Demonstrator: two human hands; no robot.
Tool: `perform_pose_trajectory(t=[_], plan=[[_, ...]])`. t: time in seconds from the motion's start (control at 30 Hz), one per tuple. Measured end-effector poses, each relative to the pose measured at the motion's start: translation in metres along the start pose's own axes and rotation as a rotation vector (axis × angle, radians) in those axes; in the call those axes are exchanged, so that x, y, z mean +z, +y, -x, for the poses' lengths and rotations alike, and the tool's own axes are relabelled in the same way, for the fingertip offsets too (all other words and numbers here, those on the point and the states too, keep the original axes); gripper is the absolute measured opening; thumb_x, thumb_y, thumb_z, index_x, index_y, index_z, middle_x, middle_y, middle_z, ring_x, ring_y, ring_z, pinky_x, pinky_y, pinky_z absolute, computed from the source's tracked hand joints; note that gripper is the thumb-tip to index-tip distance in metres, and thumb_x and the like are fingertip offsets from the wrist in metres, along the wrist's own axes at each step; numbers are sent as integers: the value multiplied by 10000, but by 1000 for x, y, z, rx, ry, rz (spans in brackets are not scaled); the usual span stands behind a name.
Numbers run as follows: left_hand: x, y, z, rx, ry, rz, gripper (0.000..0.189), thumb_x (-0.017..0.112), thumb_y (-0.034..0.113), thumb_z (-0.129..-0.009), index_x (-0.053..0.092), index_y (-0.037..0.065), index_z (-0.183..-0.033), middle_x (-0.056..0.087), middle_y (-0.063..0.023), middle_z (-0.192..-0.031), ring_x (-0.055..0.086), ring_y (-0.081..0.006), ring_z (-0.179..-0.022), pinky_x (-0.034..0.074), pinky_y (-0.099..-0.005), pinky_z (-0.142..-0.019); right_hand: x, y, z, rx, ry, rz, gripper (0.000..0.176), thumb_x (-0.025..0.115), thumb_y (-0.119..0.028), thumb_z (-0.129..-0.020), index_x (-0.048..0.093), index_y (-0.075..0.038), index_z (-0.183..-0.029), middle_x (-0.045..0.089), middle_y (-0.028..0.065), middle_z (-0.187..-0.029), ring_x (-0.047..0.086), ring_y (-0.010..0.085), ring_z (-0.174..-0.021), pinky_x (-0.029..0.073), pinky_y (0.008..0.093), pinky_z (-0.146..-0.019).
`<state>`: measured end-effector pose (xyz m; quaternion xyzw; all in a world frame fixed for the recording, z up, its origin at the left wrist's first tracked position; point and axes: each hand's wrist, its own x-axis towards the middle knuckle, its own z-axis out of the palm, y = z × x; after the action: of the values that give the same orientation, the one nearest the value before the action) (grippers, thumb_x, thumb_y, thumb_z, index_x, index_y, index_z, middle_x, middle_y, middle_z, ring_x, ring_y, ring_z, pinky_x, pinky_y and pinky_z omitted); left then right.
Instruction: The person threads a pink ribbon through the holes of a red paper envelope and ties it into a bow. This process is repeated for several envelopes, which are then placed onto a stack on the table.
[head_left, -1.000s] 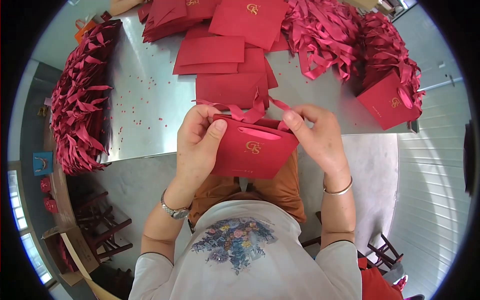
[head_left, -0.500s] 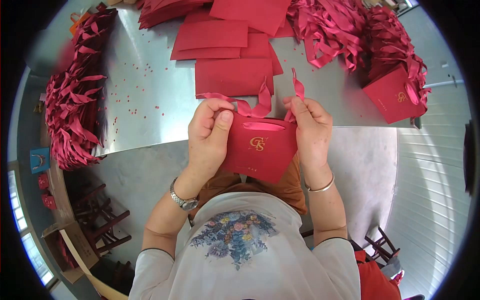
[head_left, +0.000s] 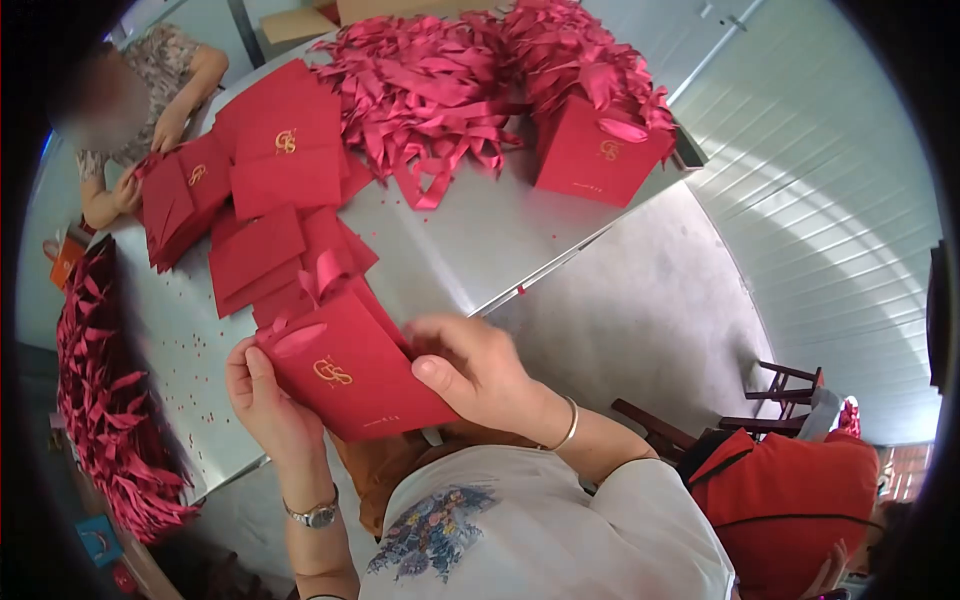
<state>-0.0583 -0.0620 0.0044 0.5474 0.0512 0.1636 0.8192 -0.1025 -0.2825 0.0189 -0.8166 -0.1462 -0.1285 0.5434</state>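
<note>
A red paper gift bag (head_left: pixel 365 375) with a gold monogram is tilted in front of my body. My left hand (head_left: pixel 268 405) grips its left edge, thumb on the front and fingers mostly behind. On the right edge, my right hand (head_left: pixel 480 365) has its thumb against the front and its fingers curled round the side. A pink ribbon handle (head_left: pixel 298 340) lies across the upper front. Another ribbon loop (head_left: pixel 328 272) stands up above the bag's top edge. Flat red bags (head_left: pixel 262 255) lie on the table just beyond.
The metal table (head_left: pixel 430 260) bears a large heap of pink ribbons (head_left: pixel 420 90). Finished-looking bags (head_left: pixel 605 150) stand at its right end, and a ribboned row (head_left: pixel 105 400) lines the left. Across the table, a person (head_left: pixel 150 110) handles red bags. Someone in red (head_left: pixel 790 500) is at lower right.
The view has swung to the right, bringing the person across the table into sight. The bag has tilted in my hands, and my right hand has gone from the ribbon end to the bag's side.
</note>
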Motion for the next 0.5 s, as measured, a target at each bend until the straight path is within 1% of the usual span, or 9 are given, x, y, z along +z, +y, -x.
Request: perform_pose_trajectory(t=[0.07, 0.13, 0.17, 0.27, 0.3, 0.37, 0.4, 0.47, 0.5], plan=[[17, 0, 4, 34, -23, 6, 154, 490, 133, -1012, 542, 5, -1082, 630, -94, -1057, 606, -152, -962, 492, -309, -887, -10, -2, -4, 37, -95, -172, 361, 504, -297, -999, 584, 38, -1107, 638, 142, -881, 625, 240, -777, 496, 318, -737], [29, -1, 7, 75, -31, 1, 143, 494, 120, -1008, 550, 9, -1080, 618, -72, -1045, 582, -128, -962, 474, -288, -886, -17, -9, -7, 26, 74, -256, 345, 527, -286, -981, 592, 32, -1100, 641, 189, -908, 644, 310, -806, 508, 342, -729], [34, -5, 6, 88, -12, -26, 138, 499, 111, -1005, 557, 13, -1081, 605, -49, -1033, 556, -108, -959, 455, -265, -884, -25, -9, -7, -16, 50, -262, 290, 566, -241, -962, 598, 13, -1098, 641, 168, -901, 644, 289, -784, 507, 338, -716], [51, -6, 11, 91, -52, -17, 148, 512, 122, -1002, 556, 12, -1091, 591, -44, -1057, 540, -100, -964, 442, -259, -885, -38, -10, -6, -47, 49, 0, 223, 604, -168, -939, 610, 1, -1085, 640, 140, -877, 644, 269, -772, 504, 324, -694], [58, -2, 13, 76, -115, -23, 177, 518, 133, -1000, 554, 9, -1122, 586, -47, -1078, 538, -107, -984, 441, -267, -897, -41, -4, -5, 31, 66, -33, 178, 635, -108, -913, 623, -5, -1057, 628, 116, -846, 631, 226, -742, 499, 306, -673], [63, -4, 10, 86, -202, -94, 285, 541, 170, -993, 536, 2, -1223, 580, -71, -1161, 535, -139, -1055, 431, -298, -942, -49, 7, -2, 156, 181, -99, 163, 639, -99, -913, 625, 4, -1038, 617, 102, -832, 599, 172, -732, 489, 292, -671], [62, -4, 8, 87, -203, -94, 285, 541, 170, -993, 536, 2, -1223, 580, -71, -1161, 535, -139, -1055, 431, -298, -942, -54, 14, -3, 176, 285, -197, 151, 644, -102, -919, 630, -4, -1033, 609, 38, -839, 551, 106, -753, 473, 271, -678], [58, 2, 5, 103, -346, -289, 333, 558, 177, -984, 520, 6, -1267, 575, -89, -1219, 529, -159, -1114, 421, -313, -967, -76, 24, -7, 170, 511, -247, 119, 641, -104, -929, 636, -17, -1009, 595, -17, -865, 525, 75, -790, 460, 248, -698], [55, 2, 2, 137, -350, -426, 289, 583, 148, -958, 559, 8, -1210, 585, -114, -1228, 543, -197, -1126, 419, -328, -977, -94, 31, -11, 161, 581, -162, 82, 637, -92, -932, 637, -25, -980, 583, -40, -885, 511, 66, -812, 449, 230, -715]])
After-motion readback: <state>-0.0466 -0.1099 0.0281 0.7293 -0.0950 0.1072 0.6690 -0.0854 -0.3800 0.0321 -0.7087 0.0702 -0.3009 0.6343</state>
